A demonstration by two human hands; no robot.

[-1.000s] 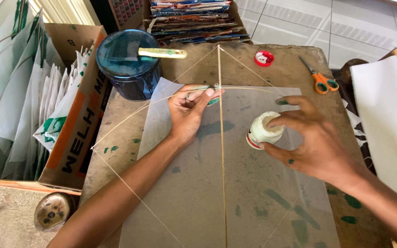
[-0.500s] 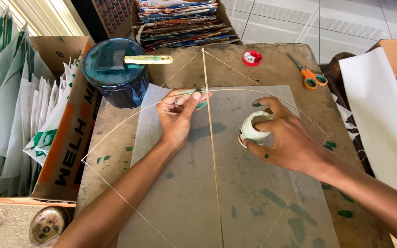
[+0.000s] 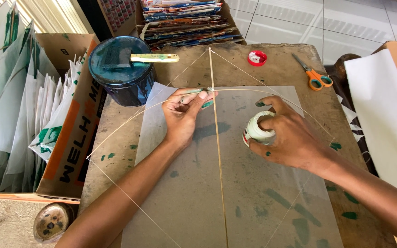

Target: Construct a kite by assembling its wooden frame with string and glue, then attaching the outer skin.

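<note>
Little has shifted since the earlier frames: both hands hold the same stations, and only the viewpoint has drifted slightly. At the centre lies the kite frame (image 3: pixel 214 138), a straight upright stick crossed by a bowed stick, with thread run round the outline, resting on a sheet of translucent paper (image 3: pixel 235 193) on the worn wooden table (image 3: pixel 281 69). The left hand (image 3: pixel 182 117) has its fingertips pressed together, pinching the joint where the two sticks cross, toward the far end of the upright stick. The right hand (image 3: pixel 286 135) sits just right of that stick, fingers curled round a small white spool (image 3: pixel 256 131), gripping it; a thread from spool to joint cannot be made out. Judged from this, the frame is assembled and strung, the crossing is being bound, and the paper is not yet cut or glued to the sticks. On the far left of the table stands a dark blue tin (image 3: pixel 120 73) with a brush handle (image 3: pixel 155 58) laid across its top. Far right lie a red lid (image 3: pixel 257 58) and orange-handled scissors (image 3: pixel 313 76). A cardboard box (image 3: pixel 70 138) of folded paper stands at left, and stacked printed sheets (image 3: pixel 184 20) lie beyond the table.
</note>
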